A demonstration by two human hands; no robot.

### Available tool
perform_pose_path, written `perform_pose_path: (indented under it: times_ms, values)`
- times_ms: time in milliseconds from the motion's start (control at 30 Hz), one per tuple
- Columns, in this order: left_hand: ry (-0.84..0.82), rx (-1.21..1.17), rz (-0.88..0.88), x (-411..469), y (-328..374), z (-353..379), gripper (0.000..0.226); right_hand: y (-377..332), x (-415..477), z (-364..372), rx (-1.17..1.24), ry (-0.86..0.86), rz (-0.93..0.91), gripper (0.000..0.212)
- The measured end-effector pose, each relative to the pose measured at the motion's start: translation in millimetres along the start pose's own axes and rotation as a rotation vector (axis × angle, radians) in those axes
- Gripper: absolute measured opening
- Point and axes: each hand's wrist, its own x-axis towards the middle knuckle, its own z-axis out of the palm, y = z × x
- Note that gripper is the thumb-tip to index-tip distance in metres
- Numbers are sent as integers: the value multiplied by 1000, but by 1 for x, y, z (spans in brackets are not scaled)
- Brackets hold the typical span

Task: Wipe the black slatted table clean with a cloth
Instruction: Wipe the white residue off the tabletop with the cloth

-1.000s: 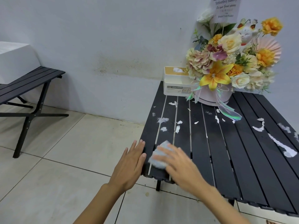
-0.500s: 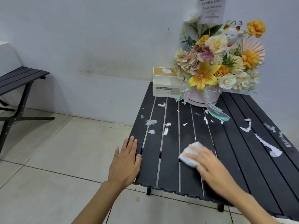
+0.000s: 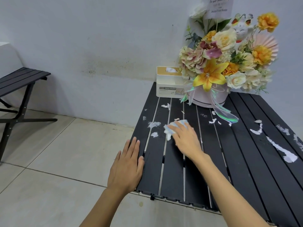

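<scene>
On the slatted table, right hand presses crumpled cloth.

cloth mostly under right hand, card cut off at top edge

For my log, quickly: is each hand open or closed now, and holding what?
Left hand: open, fingers straight, at the table edge, holding nothing.
Right hand: open, flat fingers pressing the cloth on the table.
</scene>
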Motion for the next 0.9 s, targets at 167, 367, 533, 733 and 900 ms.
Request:
perform_pose_path:
  times_ms: [167,367,533,733,900]
  values:
    - [-17,15,-2,-1,0,0,83,-2,-71,-1,77,-204,-347,57]
    - [-17,15,-7,-1,0,-1,82,37,4,0,32,-48,-131,65]
    - [-25,18,-19,-1,0,-1,81,15,73,28,-15,14,87,46]
    - [-13,-35,-26,-1,1,-3,81,-26,42,23,122,-69,-138,42]
    - [-11,-59,-23,-1,0,-3,68,-17,-39,8,265,-246,-387,50]
